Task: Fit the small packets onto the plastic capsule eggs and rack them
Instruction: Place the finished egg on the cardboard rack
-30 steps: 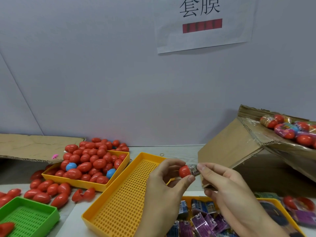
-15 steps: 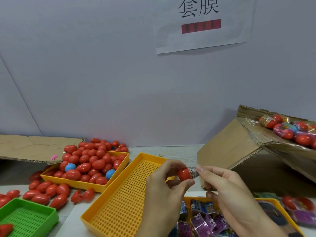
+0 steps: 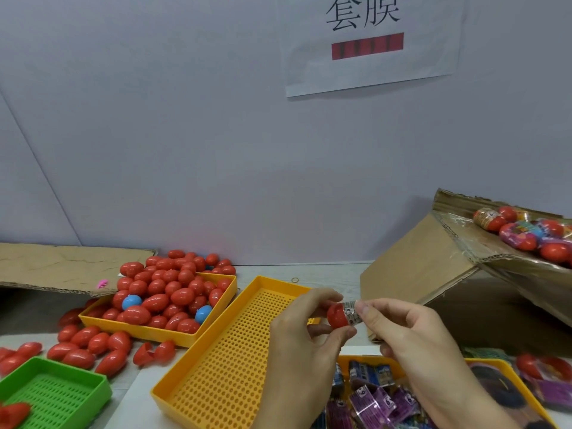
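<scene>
My left hand (image 3: 305,342) pinches a red capsule egg (image 3: 336,315) between thumb and fingers, above the near right corner of an empty perforated yellow tray (image 3: 223,360). My right hand (image 3: 411,339) pinches a small printed packet (image 3: 351,313) that sits over the egg's right end. A yellow tray (image 3: 399,371) of purple and blue packets (image 3: 374,404) lies below my hands. Several red and two blue eggs fill another yellow tray (image 3: 148,331) at the left.
Loose red eggs (image 3: 89,348) lie on the table by a green perforated tray (image 3: 52,394). A tilted cardboard box (image 3: 433,267) at the right holds wrapped eggs (image 3: 526,233). Flat cardboard (image 3: 62,264) lies far left. A paper sign (image 3: 368,41) hangs on the wall.
Both hands stay together with the egg and shifted slightly. The packet now covers a little more of the egg's right end.
</scene>
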`<action>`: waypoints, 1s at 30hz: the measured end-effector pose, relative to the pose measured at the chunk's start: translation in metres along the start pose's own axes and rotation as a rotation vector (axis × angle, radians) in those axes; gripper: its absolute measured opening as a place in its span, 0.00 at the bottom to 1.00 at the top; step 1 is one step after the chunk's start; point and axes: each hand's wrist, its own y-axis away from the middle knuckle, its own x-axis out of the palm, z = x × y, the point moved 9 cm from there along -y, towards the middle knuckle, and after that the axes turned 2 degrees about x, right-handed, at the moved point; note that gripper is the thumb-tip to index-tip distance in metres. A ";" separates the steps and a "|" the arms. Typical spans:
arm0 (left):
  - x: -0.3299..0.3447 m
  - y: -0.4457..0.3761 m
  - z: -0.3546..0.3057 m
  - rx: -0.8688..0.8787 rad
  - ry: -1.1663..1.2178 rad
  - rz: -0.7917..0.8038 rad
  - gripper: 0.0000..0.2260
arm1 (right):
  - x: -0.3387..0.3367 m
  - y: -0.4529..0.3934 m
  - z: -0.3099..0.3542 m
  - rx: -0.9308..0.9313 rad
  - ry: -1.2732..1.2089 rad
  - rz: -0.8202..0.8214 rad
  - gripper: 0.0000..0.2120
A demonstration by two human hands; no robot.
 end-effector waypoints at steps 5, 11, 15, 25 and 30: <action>0.002 0.000 0.000 0.008 0.019 0.001 0.17 | 0.000 0.003 0.009 -0.057 0.012 0.008 0.09; -0.001 -0.001 0.009 -0.113 0.180 -0.051 0.09 | -0.005 0.003 0.015 -0.195 0.307 -0.053 0.13; -0.003 -0.001 0.009 -0.123 0.215 -0.080 0.07 | 0.009 0.011 0.025 -0.337 0.549 -0.040 0.18; 0.005 -0.002 0.012 -0.136 0.243 -0.027 0.04 | 0.009 0.015 0.034 -0.473 0.677 -0.160 0.16; 0.015 0.003 0.020 -0.262 0.421 0.026 0.15 | 0.016 0.017 0.032 -0.480 0.625 -0.056 0.17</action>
